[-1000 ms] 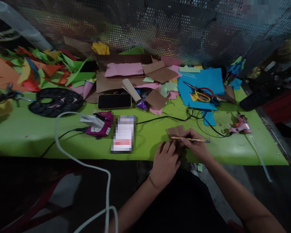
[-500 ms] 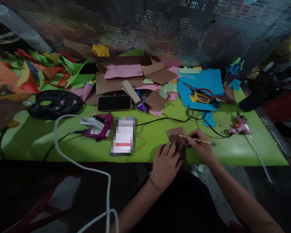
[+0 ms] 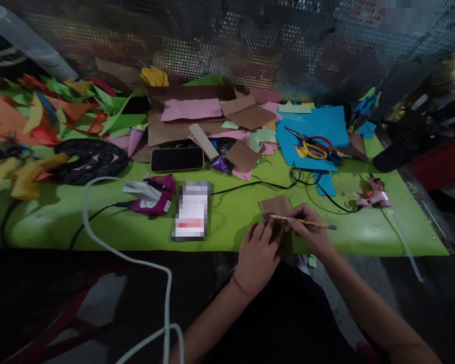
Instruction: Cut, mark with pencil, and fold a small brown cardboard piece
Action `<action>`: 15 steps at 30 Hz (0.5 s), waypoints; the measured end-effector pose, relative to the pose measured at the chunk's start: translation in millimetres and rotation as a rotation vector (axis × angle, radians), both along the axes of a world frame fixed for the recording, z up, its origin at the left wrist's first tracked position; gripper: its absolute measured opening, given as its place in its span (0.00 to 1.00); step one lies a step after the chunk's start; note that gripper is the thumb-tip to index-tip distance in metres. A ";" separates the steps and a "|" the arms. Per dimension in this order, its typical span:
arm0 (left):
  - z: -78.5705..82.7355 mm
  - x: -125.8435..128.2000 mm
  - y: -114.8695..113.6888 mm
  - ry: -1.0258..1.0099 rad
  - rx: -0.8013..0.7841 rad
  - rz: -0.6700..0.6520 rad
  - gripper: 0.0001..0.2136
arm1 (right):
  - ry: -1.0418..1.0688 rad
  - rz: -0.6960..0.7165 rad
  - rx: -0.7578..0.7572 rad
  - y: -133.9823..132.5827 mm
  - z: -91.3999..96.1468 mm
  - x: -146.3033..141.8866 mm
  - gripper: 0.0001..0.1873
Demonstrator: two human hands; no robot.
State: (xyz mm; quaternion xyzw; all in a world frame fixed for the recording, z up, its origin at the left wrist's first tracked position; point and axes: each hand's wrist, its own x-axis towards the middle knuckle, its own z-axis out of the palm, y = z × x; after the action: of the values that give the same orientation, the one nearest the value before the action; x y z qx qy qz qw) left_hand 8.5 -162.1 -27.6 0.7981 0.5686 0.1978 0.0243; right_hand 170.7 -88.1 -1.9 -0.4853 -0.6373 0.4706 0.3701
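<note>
A small brown paper piece [image 3: 275, 207] lies near the front edge of the green table [image 3: 231, 222]. My left hand [image 3: 258, 255] rests flat on its near part, fingers stretched out, pinning it down. My right hand [image 3: 311, 230] is closed round a thin pencil [image 3: 305, 222], whose tip points left onto the brown paper. The lower part of the paper is hidden under both hands.
A phone [image 3: 191, 210] with a lit screen lies left of my hands, beside a magenta charger block [image 3: 155, 199] and a white cable [image 3: 136, 263]. A dark phone [image 3: 177, 158], scissors [image 3: 314, 146] on blue paper, a pink glue gun [image 3: 373, 197] and coloured paper scraps lie farther back.
The pencil tip has shifted a little over the brown paper while my left hand stayed put. A yellow and orange paper shape has come into view at the far left.
</note>
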 end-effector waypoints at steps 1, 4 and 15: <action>-0.4 0.1 -1.0 -0.005 -0.003 -0.001 0.28 | -0.004 0.013 -0.020 -0.1 -1.7 -2.4 0.12; -3.5 -0.2 -5.6 -0.036 0.012 -0.013 0.24 | 0.008 0.012 -0.051 1.1 -5.7 -5.4 0.14; -9.1 0.2 -13.2 -0.069 0.035 -0.038 0.26 | -0.085 0.083 0.017 0.4 -6.0 -6.0 0.09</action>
State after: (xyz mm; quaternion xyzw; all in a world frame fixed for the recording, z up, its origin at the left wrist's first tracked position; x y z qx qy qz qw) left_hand 8.7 -175.3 -36.7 0.8019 0.5484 0.2346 0.0335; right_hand 164.8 -87.7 -7.8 -0.4746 -0.6762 0.4589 0.3269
